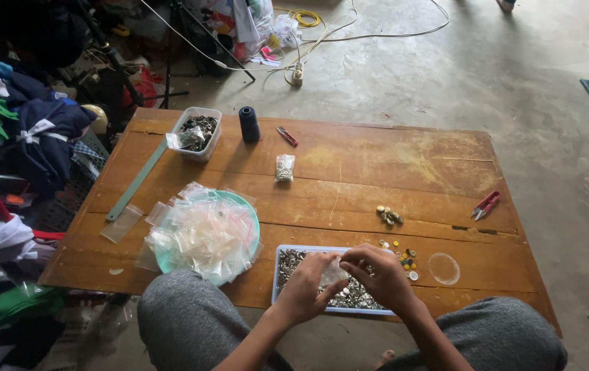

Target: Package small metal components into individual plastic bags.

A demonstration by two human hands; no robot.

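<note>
We sit at a low wooden table (377, 165) and work over a shallow blue tray (279, 264) full of small silvery metal pieces. Our left hand (306, 287) and right hand (379, 275) meet above the tray, and together they pinch a small clear plastic bag (333, 273) between the fingertips, each hand curled around one side of it. We cannot tell whether anything is inside the bag.

Just left of the tray lies a round green plate (250, 209) heaped with more empty clear bags. To the right of the tray, close to our right hand, a few loose coloured buttons (404, 257) are scattered, and a clear round lid (443, 268) lies flat beside them. A second little cluster of metal pieces (389, 216) sits a bit farther up the table.

Farther away stand a clear tub (195, 132) of dark bits, a dark spool of thread (249, 124), and one filled bag (284, 167). A long green ruler (136, 181) lies slanted at the left. Red snips (485, 205) rest near the right edge, well apart from our hands, and another red pair (287, 136) lies near the spool.
</note>
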